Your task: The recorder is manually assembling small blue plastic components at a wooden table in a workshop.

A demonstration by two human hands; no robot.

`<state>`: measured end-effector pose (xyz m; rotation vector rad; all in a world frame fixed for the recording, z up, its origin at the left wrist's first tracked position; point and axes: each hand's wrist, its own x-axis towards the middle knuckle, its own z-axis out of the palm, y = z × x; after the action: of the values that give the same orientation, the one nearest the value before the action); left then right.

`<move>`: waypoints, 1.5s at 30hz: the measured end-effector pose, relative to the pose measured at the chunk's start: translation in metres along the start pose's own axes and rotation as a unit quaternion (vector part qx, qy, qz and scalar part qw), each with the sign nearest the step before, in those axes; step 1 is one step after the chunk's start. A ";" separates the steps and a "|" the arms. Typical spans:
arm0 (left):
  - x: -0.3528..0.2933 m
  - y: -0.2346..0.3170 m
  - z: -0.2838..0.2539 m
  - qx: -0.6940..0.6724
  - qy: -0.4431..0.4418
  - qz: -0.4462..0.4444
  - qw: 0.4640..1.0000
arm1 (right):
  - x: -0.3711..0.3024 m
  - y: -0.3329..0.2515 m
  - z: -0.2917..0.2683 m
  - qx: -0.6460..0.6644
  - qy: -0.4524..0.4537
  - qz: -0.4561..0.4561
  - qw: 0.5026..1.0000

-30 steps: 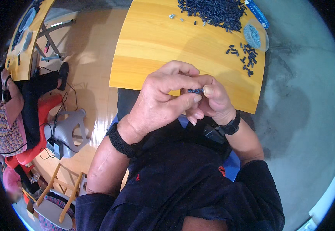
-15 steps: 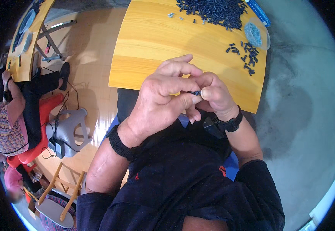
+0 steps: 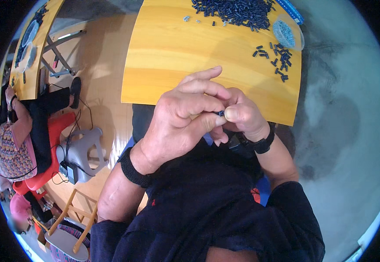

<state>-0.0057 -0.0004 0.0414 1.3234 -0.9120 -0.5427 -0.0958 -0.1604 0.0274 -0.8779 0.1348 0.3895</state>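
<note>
Over the near edge of the yellow wooden table point(image 3: 168, 56), my two hands meet around a small black cylindrical part point(image 3: 220, 113). My left hand point(image 3: 183, 111) pinches it between thumb and forefinger, with the other fingers raised and curved above. The thumb and curled fingers of my right hand point(image 3: 243, 114) close on its right end. Most of the part is covered by fingertips, so its full shape cannot be made out.
A large heap of black parts point(image 3: 238, 12) lies at the table's far side. Right of centre is a loose cluster of black parts point(image 3: 282, 61), beside a clear tub point(image 3: 301, 41) of small pale-blue pieces. A blue box point(image 3: 289, 9) stands behind. Another person sits left, near a grey stool point(image 3: 83, 153).
Both hands stay pinched together on the black part, and less of it shows between the fingertips now. The whole view has shifted slightly.
</note>
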 end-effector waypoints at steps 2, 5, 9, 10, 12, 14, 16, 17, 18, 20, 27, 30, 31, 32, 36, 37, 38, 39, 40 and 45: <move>-0.001 -0.001 0.001 -0.003 -0.003 -0.005 1.000 | -0.001 0.004 0.001 -0.001 0.005 -0.009 1.000; -0.002 -0.005 0.000 -0.008 -0.006 -0.024 1.000 | 0.001 0.013 0.000 0.003 0.015 -0.026 1.000; -0.004 -0.015 0.000 -0.004 0.008 -0.053 0.999 | 0.005 0.024 0.001 0.054 0.033 -0.017 0.998; -0.004 -0.015 0.001 -0.003 0.009 -0.054 0.998 | 0.006 0.027 0.002 0.089 0.022 -0.022 0.996; -0.005 -0.007 0.007 -0.060 0.040 -0.102 0.992 | 0.004 0.029 0.001 0.153 -0.011 -0.049 0.987; -0.004 -0.003 0.007 -0.116 0.043 -0.142 0.982 | 0.005 0.022 0.003 0.135 -0.020 -0.050 0.989; -0.005 -0.002 0.003 -0.171 0.045 -0.182 0.967 | 0.006 0.018 0.004 0.116 -0.030 -0.051 0.992; -0.005 -0.007 0.000 -0.105 0.027 -0.143 0.984 | 0.006 0.017 0.002 0.091 -0.010 -0.025 0.995; -0.004 -0.009 -0.002 -0.038 0.009 -0.103 0.994 | 0.006 0.016 0.001 0.065 0.009 0.000 0.998; -0.003 -0.006 -0.002 -0.037 0.013 -0.101 0.994 | 0.006 0.012 -0.001 0.063 -0.001 0.012 0.998; -0.006 -0.004 0.000 -0.012 0.030 -0.087 0.996 | 0.008 0.006 0.003 0.088 -0.008 0.083 0.993; -0.005 -0.001 0.001 -0.015 -0.008 -0.098 0.995 | 0.006 0.005 0.002 0.068 -0.005 0.117 0.991; -0.005 -0.001 0.001 -0.014 -0.009 -0.093 0.995 | 0.004 0.004 0.002 0.064 -0.005 0.114 0.991; -0.005 -0.002 0.002 -0.027 -0.005 -0.093 0.995 | 0.003 0.003 0.002 0.075 -0.008 0.111 0.991; -0.006 -0.002 0.007 -0.062 0.014 -0.107 0.992 | -0.001 0.003 0.007 0.117 -0.004 0.114 0.987; -0.005 0.000 0.005 -0.059 0.013 -0.103 0.993 | -0.002 0.007 0.006 0.114 -0.006 0.110 0.987; -0.004 0.000 0.002 -0.057 -0.027 -0.118 0.991 | -0.003 0.012 0.004 0.114 -0.014 0.118 0.986; -0.002 0.001 -0.001 -0.055 -0.067 -0.133 0.987 | -0.004 0.015 0.003 0.113 -0.023 0.127 0.985; 0.000 0.005 -0.005 -0.063 -0.102 -0.161 0.980 | -0.007 0.016 0.003 0.101 -0.042 0.109 0.988; -0.005 0.003 -0.004 -0.119 -0.098 -0.184 0.971 | -0.013 0.022 0.009 0.089 -0.024 0.118 0.989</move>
<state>-0.0056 0.0063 0.0431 1.2383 -0.7337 -1.0530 -0.1169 -0.1446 0.0211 -0.6763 0.2257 0.6094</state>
